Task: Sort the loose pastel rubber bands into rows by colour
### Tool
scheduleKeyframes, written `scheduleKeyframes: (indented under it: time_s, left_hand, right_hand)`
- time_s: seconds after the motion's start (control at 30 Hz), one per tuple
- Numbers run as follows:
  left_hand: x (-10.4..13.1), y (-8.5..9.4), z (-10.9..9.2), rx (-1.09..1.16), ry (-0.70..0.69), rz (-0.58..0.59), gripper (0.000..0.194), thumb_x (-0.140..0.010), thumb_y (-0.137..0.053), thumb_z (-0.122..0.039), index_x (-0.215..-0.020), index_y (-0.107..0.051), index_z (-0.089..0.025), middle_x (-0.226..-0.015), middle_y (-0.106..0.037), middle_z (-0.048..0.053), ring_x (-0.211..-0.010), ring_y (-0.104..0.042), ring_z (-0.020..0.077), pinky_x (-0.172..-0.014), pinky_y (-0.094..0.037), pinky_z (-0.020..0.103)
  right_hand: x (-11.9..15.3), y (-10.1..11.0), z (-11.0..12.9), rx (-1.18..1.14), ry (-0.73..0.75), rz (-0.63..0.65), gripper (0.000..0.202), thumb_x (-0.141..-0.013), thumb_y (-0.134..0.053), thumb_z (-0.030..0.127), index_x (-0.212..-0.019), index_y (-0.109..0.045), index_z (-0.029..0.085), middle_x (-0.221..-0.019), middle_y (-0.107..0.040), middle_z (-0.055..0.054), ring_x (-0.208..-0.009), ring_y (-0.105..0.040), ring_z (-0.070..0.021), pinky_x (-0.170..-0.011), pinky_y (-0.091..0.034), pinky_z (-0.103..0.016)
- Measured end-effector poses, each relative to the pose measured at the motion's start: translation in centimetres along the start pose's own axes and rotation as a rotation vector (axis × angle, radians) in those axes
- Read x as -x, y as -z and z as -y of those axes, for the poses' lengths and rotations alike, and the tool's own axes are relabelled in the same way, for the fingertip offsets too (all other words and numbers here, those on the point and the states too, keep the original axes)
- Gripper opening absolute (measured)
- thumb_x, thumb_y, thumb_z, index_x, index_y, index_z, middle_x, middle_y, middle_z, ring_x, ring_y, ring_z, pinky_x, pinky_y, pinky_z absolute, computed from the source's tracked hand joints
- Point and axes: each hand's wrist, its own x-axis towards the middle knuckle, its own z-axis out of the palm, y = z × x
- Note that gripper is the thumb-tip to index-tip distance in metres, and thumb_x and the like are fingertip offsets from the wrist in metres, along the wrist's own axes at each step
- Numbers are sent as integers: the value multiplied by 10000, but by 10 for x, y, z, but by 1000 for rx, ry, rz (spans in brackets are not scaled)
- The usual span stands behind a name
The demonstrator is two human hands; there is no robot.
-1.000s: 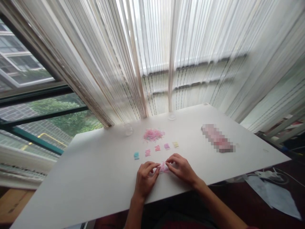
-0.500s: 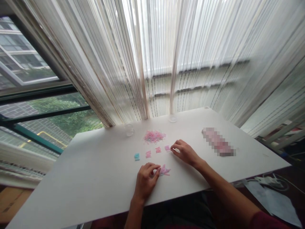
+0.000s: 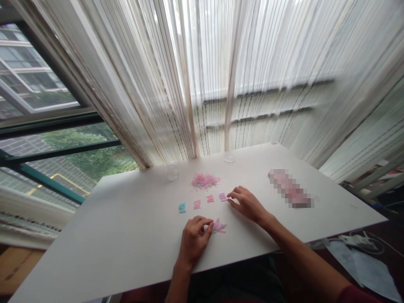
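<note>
My left hand (image 3: 195,236) rests on the white table, its thumb and index tips close together at the left edge of a small pile of pink and pale strips (image 3: 219,226). Whether a strip is between those fingertips I cannot make out. Beside a purple group of strips (image 3: 222,197) is my right hand (image 3: 244,203), thumb and index a little apart, with nothing visible between them. That group ends a row: a blue group (image 3: 182,207), a pink group (image 3: 197,204) and another pink group (image 3: 210,198) lie to its left.
A larger heap of mixed pink strips (image 3: 205,181) lies beyond the row. Behind it are a clear round container (image 3: 172,173) and a clear lid-like dish (image 3: 229,158). A blurred-out pink object (image 3: 290,188) lies right. String curtains (image 3: 208,84) hang along the table's far edge.
My right thumb and index have parted slightly beside the purple group. My left hand stays at the small pile, almost unmoved.
</note>
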Motion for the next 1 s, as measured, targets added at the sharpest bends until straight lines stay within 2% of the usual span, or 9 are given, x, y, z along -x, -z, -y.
scheduleKeyframes:
  time_s: [0.2, 0.37, 0.6, 0.73, 1.0]
  left_hand:
    - [0, 0, 0, -36, -20, -17, 135, -954, -596, -226, -986, -727, -232, -888, -716, 35, -722, -629, 172, -737, -505, 343]
    - [-2, 0, -3, -131, -34, 20, 245, -855, -675, -181, -1089, -705, -246, -984, -708, 54, -932, -652, 246, -823, -501, 405]
    - [-1, 0, -5, -142, -40, 85, 238, -850, -697, -199, -1083, -697, -243, -1003, -690, 62, -963, -633, 256, -852, -482, 430]
    - [-1, 1, -4, -130, -56, 80, 189, -866, -693, -208, -1050, -716, -243, -993, -679, 60, -954, -625, 247, -854, -484, 429]
    - [-1, 2, -5, -119, -73, 59, 175, -850, -716, -216, -1022, -731, -246, -980, -676, 57, -944, -630, 238, -844, -504, 405]
  right_hand:
    - [23, -2, 30, -103, -24, -41, 94, -925, -633, 148, -959, -697, 208, -872, -679, -57, -852, -638, -223, -785, -557, -365]
    - [37, -8, 50, -300, -40, 67, 174, -863, -649, 82, -966, -701, 212, -904, -677, -51, -873, -639, -216, -786, -546, -342]
    - [44, -14, 55, -284, -55, 87, 180, -816, -684, 67, -937, -692, 200, -914, -664, -57, -886, -614, -231, -810, -513, -369]
    - [45, -16, 56, -268, -67, 69, 117, -848, -680, 99, -904, -687, 202, -898, -662, -51, -873, -606, -227, -799, -499, -371]
    - [46, -19, 54, -299, -63, 36, 142, -845, -670, 75, -894, -686, 207, -892, -664, -45, -866, -616, -216, -800, -512, -362]
